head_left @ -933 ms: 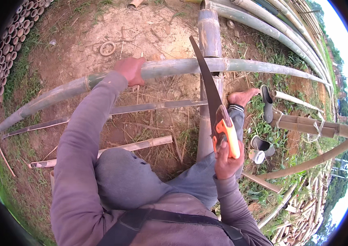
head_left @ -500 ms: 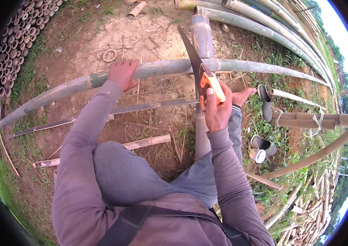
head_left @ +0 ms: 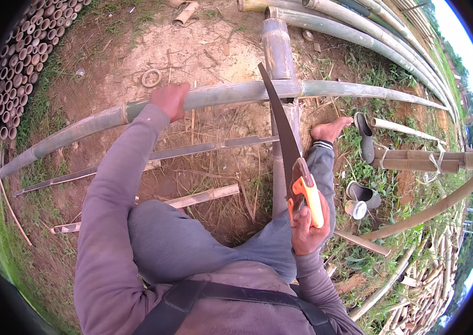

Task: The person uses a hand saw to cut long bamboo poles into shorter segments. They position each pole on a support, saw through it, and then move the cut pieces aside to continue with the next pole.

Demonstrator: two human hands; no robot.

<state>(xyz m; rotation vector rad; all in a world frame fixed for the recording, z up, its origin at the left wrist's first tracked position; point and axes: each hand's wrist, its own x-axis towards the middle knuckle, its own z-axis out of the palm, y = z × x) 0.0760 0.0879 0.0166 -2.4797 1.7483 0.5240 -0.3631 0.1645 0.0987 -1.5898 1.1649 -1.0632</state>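
A long greenish bamboo pole [head_left: 228, 94] crosses in front of me from left to right, resting on a thicker bamboo support [head_left: 279, 50]. My left hand [head_left: 170, 101] is closed over the pole, left of its middle. In my right hand [head_left: 308, 228], down near my right thigh, is a hand saw [head_left: 286, 131] gripped by its orange handle. The dark blade slants up and away, and its tip end lies across the pole beside the support. My bare foot [head_left: 331, 129] is on the ground right of the support.
Split bamboo strips [head_left: 203, 196] lie across the ground before my knees. On the right are grey clogs [head_left: 365, 137], a white cup [head_left: 355, 209] and tied bamboo [head_left: 415, 162]. Stacked cut bamboo [head_left: 22, 72] stands far left; long poles [head_left: 353, 39] lie far right.
My right hand has drawn the saw back toward my body, so that only the blade's tip end crosses the pole. My left hand stays on the pole.
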